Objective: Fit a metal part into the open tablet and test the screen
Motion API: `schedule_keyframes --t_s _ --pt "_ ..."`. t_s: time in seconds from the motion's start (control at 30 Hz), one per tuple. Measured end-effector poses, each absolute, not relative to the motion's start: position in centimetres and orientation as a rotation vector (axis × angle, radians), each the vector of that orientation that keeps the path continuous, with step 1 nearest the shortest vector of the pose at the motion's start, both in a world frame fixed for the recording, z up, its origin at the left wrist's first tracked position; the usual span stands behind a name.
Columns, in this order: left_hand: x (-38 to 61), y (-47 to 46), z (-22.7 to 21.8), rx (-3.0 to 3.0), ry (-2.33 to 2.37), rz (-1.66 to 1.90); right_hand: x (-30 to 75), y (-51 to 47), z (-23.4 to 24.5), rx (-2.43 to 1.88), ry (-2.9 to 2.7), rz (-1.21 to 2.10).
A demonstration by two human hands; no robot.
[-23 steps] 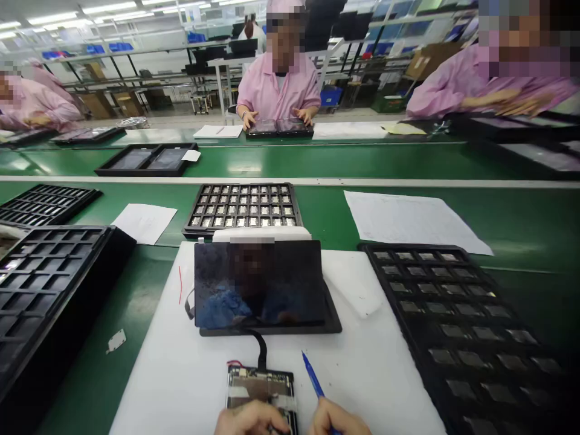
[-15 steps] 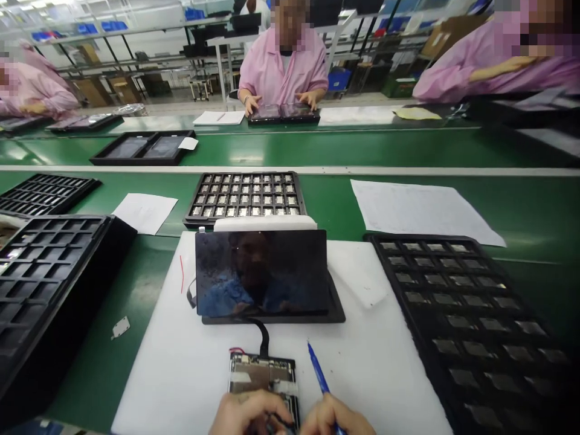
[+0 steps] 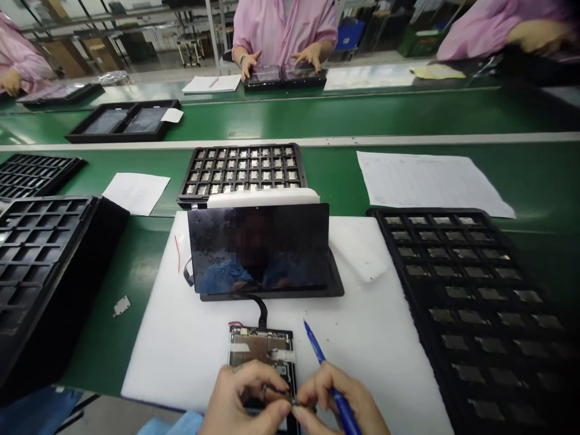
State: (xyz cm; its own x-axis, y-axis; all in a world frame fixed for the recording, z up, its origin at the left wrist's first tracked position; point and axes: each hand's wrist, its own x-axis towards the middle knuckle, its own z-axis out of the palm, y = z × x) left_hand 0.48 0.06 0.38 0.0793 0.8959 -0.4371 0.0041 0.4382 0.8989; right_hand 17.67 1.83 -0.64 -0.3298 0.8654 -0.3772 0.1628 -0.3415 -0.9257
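Best, judging by the pinch, that left hand (image 3: 242, 399) and right hand (image 3: 338, 405), blue pen (image 3: 328, 374) tucked, steady the tiny part (image 3: 294, 401) over the near open circuit-board device (image 3: 263, 356).

Small part pinched between fingers of left hand (image 3: 242, 402) and right hand (image 3: 338, 405) over circuit board (image 3: 261, 350) on white mat (image 3: 181, 344). Blue pen (image 3: 328, 377) held in right hand. Board cabled to dark screen (image 3: 258, 248). Black trays (image 3: 471, 302) seen on both sides.
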Motion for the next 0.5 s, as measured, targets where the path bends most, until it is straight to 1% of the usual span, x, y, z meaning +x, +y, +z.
schedule_keyframes --t_s 0.1,0.27,0.5 --pt "1.1 0.2 0.7 0.72 1.333 0.838 17.5 2.0 0.0 -1.43 -1.327 1.665" --pt "1.4 0.6 1.1 0.756 1.382 0.822 17.3 2.2 1.0 -1.529 -1.259 1.673" --pt "1.7 0.7 1.3 0.714 1.424 0.812 17.7 2.5 0.7 -1.465 -1.334 1.725"
